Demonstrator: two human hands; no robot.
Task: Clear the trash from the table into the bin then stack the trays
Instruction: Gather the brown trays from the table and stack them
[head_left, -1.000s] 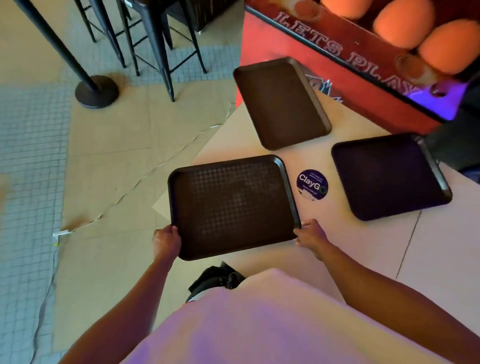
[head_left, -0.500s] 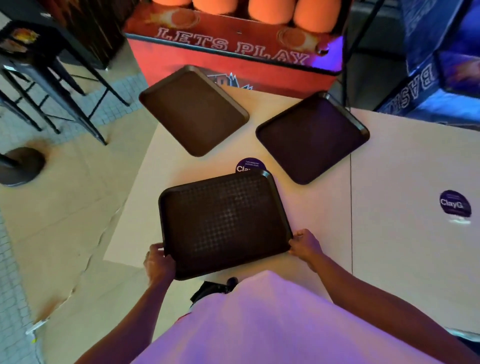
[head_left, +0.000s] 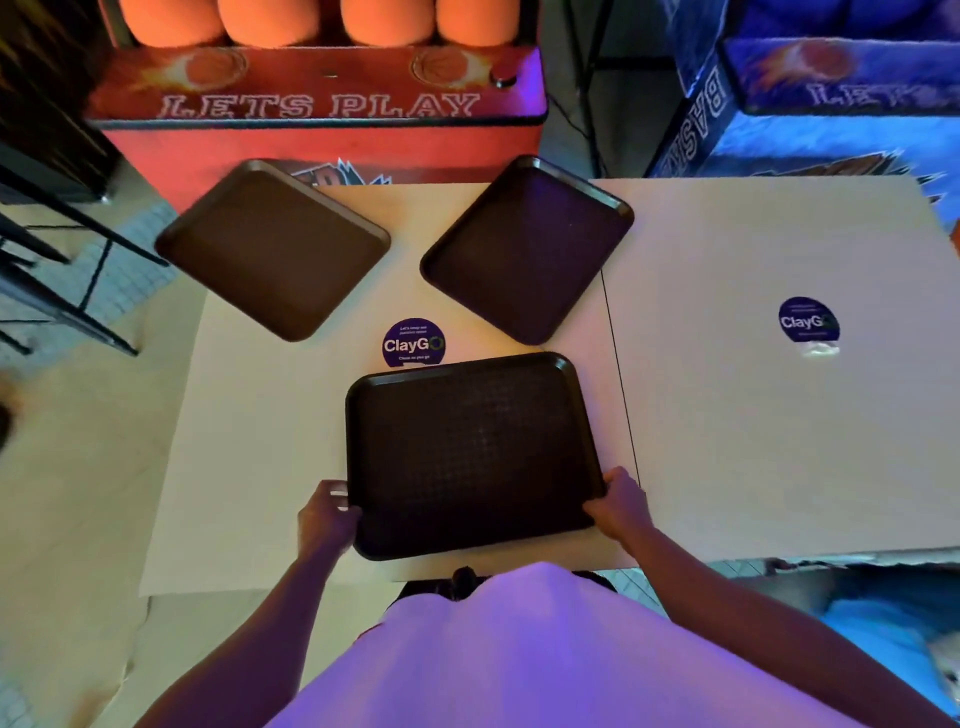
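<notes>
You are gripping the near tray (head_left: 470, 452) by its two near corners: your left hand (head_left: 327, 517) and right hand (head_left: 618, 506) are each curling fingers around the rim. It is sitting empty on the table (head_left: 260, 441), its far edge overlapping a sticker (head_left: 413, 343). Two more empty trays, left tray (head_left: 272, 249) and right tray (head_left: 527, 249), are lying apart farther back.

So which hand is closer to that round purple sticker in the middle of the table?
Left, slightly. The left hand grips the near tray's lower-left corner, below and left of the sticker; the right hand grips the lower-right corner, farther off.
</notes>
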